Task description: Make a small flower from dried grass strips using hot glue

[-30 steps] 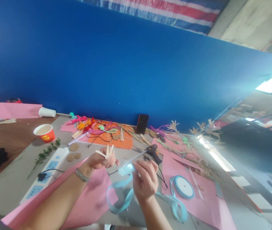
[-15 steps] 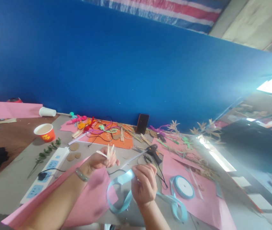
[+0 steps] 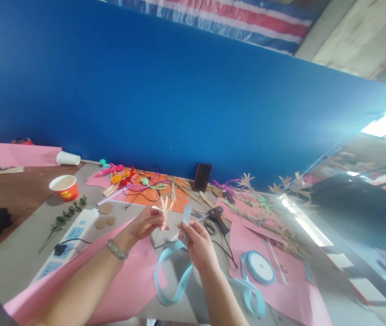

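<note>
My left hand [image 3: 150, 222], with a bangle on the wrist, is closed around the base of a pale, pointed-petal flower [image 3: 165, 210] that looks made of dried strips. Close to its right, my right hand [image 3: 195, 235] pinches the end of a light-blue ribbon [image 3: 186, 213], the tip standing up above the fingers. From there the ribbon hangs in a loose loop over the table and runs right to its spool [image 3: 260, 267]. Beneath my left forearm lies a sheet of pink paper [image 3: 128, 276]. A black glue gun [image 3: 217, 217] rests just beyond my right hand.
At left are a white power strip [image 3: 73, 235], a leafy sprig [image 3: 65, 215] and a red paper cup [image 3: 64, 188]. A phone [image 3: 202, 177] leans against the blue partition [image 3: 179, 90]. Colourful craft pieces lie on orange paper [image 3: 175, 204]; more dried flowers [image 3: 246, 181] lie at right.
My right hand has moved up and left, lifting the ribbon's end upright beside the flower. The left hand has turned and shifted slightly right, so the petals now point upward.
</note>
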Tool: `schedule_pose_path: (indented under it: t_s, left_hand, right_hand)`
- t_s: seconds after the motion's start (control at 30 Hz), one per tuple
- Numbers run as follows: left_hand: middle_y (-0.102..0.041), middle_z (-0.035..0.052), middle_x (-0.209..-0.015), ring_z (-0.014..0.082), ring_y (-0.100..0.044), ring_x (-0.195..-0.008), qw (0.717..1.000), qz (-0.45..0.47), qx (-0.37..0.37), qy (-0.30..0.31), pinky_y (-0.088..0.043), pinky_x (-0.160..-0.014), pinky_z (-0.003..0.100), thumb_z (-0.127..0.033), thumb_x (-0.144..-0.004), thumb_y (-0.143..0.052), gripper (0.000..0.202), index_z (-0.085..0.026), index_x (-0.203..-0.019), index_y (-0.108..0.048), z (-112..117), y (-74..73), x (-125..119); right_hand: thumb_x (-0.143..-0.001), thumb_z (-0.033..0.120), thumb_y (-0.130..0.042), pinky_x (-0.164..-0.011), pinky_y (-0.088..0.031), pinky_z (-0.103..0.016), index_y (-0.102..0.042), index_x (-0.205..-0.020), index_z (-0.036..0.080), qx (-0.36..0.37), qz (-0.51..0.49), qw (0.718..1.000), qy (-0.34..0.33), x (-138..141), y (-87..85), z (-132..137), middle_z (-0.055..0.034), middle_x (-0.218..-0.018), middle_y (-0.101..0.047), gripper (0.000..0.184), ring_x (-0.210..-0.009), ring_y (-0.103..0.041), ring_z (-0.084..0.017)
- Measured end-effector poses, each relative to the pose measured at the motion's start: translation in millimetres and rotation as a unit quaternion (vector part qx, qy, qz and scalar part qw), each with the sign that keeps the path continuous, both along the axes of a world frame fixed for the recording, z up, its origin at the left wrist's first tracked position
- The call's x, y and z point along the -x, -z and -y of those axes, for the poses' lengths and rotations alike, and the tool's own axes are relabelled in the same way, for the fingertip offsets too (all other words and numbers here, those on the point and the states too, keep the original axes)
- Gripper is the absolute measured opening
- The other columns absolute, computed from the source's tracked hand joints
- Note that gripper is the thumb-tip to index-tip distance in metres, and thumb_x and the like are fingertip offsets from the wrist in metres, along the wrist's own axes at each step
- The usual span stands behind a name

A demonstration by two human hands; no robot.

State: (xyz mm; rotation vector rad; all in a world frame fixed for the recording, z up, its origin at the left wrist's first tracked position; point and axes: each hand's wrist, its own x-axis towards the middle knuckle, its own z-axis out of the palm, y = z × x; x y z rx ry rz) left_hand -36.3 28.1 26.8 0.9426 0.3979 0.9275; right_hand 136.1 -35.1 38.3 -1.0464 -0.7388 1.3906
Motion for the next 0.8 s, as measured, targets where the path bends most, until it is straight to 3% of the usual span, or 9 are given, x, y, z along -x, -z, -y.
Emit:
schedule_pose_path:
  t_s: [0.23,0.37,0.57,0.8]
  left_hand:
    - [-0.054,-0.0043,-0.053,0.0071,-0.048,-0.044,0.999,0.011,0.034,-0.031,-0.048,-0.054,0.026,-0.033,-0.06,-0.083,0.035,-0.013,-0.067,-0.056,-2.4,6.3,-4.9]
    - [-0.055,-0.0034,-0.054,0.0072,-0.048,-0.043,0.998,-0.001,0.046,-0.039,-0.045,-0.048,0.024,-0.032,-0.06,-0.083,0.034,-0.012,-0.067,-0.057,-2.7,5.8,-7.6]
    - [-0.056,-0.0028,-0.055,0.0063,-0.048,-0.045,0.998,-0.016,0.029,-0.053,-0.044,-0.052,0.024,-0.03,-0.063,-0.081,0.028,-0.011,-0.066,-0.062,-3.6,5.9,-10.1]
    - [-0.058,-0.0009,-0.061,0.0071,-0.05,-0.05,0.998,-0.029,0.038,-0.044,-0.042,-0.057,0.025,-0.028,-0.061,-0.082,0.026,-0.011,-0.067,-0.064,-2.2,2.8,-9.9]
  right_hand:
    - [-0.067,0.031,-0.079,-0.043,-0.03,-0.018,-0.057,-0.069,0.017,0.027,-0.025,0.999,-0.04,-0.5,7.9,-3.0,0.0003,-0.067,-0.065,0.026,-0.044,-0.043,-0.004]
    - [-0.068,0.036,-0.077,-0.038,-0.018,-0.017,-0.055,-0.066,0.016,0.043,-0.014,0.998,-0.047,-3.9,12.3,-7.2,0.0034,-0.061,-0.059,0.029,-0.038,-0.028,0.0]
    - [-0.067,0.045,-0.074,-0.036,-0.009,-0.018,-0.051,-0.066,0.018,0.058,0.077,0.995,-0.028,-12.4,21.4,-15.8,0.0095,-0.049,-0.043,0.036,-0.036,-0.018,-0.001]
    - [-0.068,0.049,-0.071,-0.037,-0.009,-0.018,-0.057,-0.074,0.018,0.045,0.135,0.99,-0.009,-16.2,21.1,-22.3,0.0124,-0.041,-0.03,0.034,-0.036,-0.017,-0.003]
